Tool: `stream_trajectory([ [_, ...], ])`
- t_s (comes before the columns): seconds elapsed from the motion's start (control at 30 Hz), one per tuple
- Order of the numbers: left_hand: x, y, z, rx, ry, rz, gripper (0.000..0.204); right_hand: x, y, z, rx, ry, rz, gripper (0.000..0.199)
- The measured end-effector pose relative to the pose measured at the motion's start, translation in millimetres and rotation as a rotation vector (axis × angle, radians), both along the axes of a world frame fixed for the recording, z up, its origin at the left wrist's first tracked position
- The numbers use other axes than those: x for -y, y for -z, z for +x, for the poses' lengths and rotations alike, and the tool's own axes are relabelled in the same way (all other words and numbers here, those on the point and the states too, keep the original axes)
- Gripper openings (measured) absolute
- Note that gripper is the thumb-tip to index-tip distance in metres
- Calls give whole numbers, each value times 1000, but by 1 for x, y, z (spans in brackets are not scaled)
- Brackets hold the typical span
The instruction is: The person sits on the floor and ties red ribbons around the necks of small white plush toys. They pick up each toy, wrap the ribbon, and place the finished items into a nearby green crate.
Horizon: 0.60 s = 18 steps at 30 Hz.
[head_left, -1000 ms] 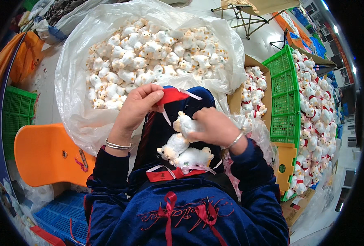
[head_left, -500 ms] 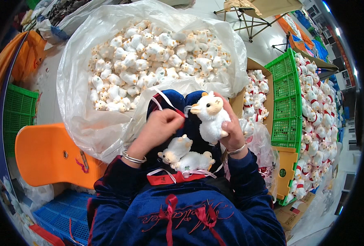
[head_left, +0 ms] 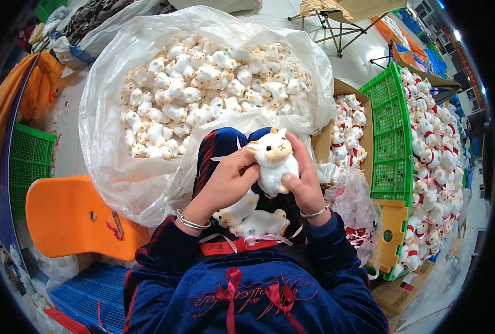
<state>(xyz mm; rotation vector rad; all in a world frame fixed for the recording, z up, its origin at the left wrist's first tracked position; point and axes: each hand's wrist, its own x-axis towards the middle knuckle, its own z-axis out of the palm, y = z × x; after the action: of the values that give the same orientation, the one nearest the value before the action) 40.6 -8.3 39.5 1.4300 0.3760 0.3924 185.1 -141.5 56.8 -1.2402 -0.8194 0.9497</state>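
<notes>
A white plush lamb (head_left: 278,167) with a cream face is held upright over my lap, facing me. My right hand (head_left: 305,186) is closed round its side, thumb across the front. My left hand (head_left: 229,181) is closed in a pinch against the lamb's other side, just below the head. Pale ribbon ends (head_left: 218,158) stick out beside the left fingers; the rest of the ribbon is hidden. On my lap lie two more plush lambs, one (head_left: 240,209) partly behind my left wrist and another (head_left: 263,224) below it. Red and white ribbon strips (head_left: 242,245) lie beneath them.
Ahead is a large clear plastic bag (head_left: 105,111) full of white plush lambs. To the right stand a cardboard box (head_left: 323,142) of lambs with red ribbons and a green crate (head_left: 389,133). An orange chair (head_left: 63,214) and blue crate (head_left: 91,292) are at left.
My left hand has moved right, from beside the lamb to against it, bringing the ribbon along. The held lamb has come slightly left and now faces me more squarely.
</notes>
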Motion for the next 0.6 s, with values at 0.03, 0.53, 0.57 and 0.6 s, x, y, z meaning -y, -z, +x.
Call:
stream_trajectory([
  [0.03,-5,0,-2,71,59,144,35,0,-4,-2,22,14,-10,83],
  [0.53,-23,11,-16,-1,89,-298,50,-4,20,39,13,10,-349,42],
  [0.57,-22,10,-16,1,94,-306,50,-10,18,33,-48,-10,-267,42],
  [0.6,-23,9,-16,3,100,-314,51,-14,15,29,-108,-30,-184,42],
])
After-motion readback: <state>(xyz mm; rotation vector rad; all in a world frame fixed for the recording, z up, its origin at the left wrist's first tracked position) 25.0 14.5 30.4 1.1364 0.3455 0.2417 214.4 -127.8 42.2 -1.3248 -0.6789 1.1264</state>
